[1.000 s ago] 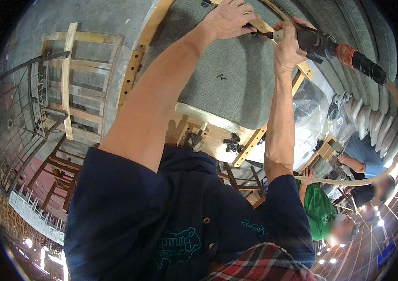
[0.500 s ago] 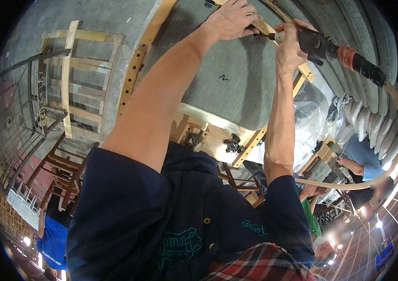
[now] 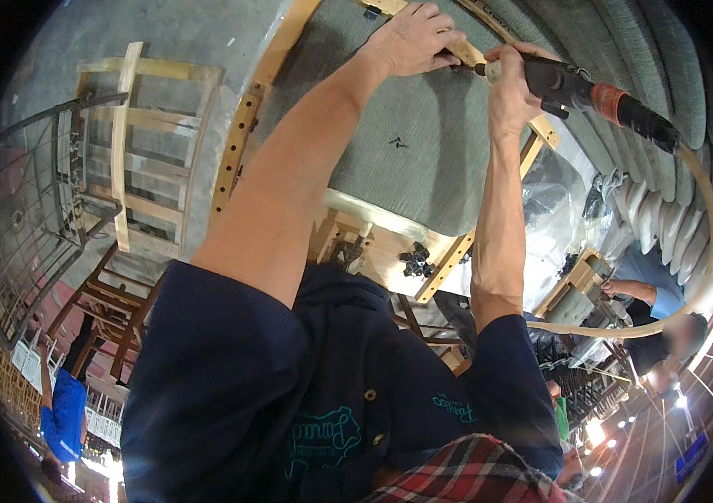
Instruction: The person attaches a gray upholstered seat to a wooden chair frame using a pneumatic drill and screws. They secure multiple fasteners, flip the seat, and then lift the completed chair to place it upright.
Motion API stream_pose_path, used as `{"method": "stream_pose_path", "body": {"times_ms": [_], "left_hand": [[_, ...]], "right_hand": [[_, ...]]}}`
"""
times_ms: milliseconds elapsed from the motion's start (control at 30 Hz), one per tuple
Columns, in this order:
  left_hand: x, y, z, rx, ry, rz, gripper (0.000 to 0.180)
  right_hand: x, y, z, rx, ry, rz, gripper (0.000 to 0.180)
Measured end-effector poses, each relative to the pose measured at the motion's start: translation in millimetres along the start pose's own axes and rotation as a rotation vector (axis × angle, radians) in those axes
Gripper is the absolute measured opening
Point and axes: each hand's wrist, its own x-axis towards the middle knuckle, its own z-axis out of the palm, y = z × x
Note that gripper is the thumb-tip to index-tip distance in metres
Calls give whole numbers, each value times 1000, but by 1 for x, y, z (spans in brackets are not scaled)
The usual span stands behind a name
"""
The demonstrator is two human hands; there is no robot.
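Observation:
My right hand (image 3: 510,92) is wrapped round a black air screwdriver (image 3: 556,84) with an orange collar. Its tip points left, toward the wooden rail (image 3: 472,49) at the far edge of a grey-green upholstered panel (image 3: 407,180). Beside that tip, my left hand (image 3: 415,40) has its fingers curled down against the rail; whatever they pinch is hidden. A few small dark screws (image 3: 397,142) lie loose on the panel. One black fitting (image 3: 371,12) shows at the far left of the rail.
A pale hose (image 3: 712,210) loops from the screwdriver down the right side. Black fittings (image 3: 416,260) are heaped on the near wood. Grey cushions (image 3: 666,84) stand stacked at right. Wooden frames (image 3: 126,151) and a metal rack (image 3: 33,210) are at left; other people work behind.
The screwdriver and my right hand have shifted slightly left and down. My left hand stays at the rail. In the background, the person in blue has moved.

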Motion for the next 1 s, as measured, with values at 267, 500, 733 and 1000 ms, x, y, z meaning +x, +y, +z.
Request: {"method": "stream_pose_path", "body": {"times_ms": [267, 500, 733, 1000], "left_hand": [[2, 1, 7, -5, 6, -6, 46], [3, 2, 6, -27, 14, -40, 50], [15, 19, 3, 220, -153, -98, 55], [-4, 32, 5, 123, 5, -76, 53]], "right_hand": [[-11, -11, -22, -98, 77, 91, 10], [-93, -43, -101, -19, 325, 104, 25], [-171, -72, -155, -57, 381, 91, 27], [-185, -106, -167, 282, 447, 148, 25]]}}
